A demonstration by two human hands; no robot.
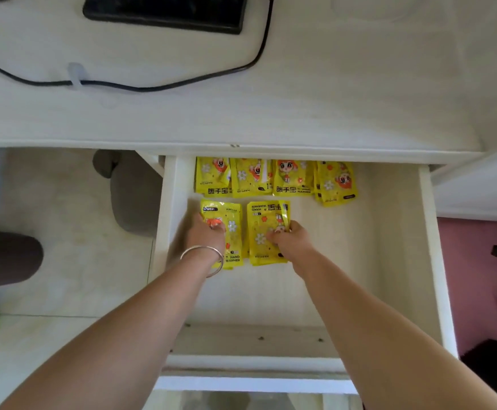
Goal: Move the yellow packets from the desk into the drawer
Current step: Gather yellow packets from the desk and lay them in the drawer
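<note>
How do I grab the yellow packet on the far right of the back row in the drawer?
Pinch the far-right packet by its right edge, coming from the right and above. It lies flat on the drawer floor. Its left side crowds the next packet, but there is bare floor beside its right edge.

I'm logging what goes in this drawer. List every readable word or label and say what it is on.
"HAND WARMER": front left packet, held by the left hand.
"HAND WARMER", upside down: front right packet, held by the right hand.
"暖手宝": far-left back packet and third back packet.
"WARMER": third back packet too.
Small brand lines on all packets: too blurred to read.
</note>
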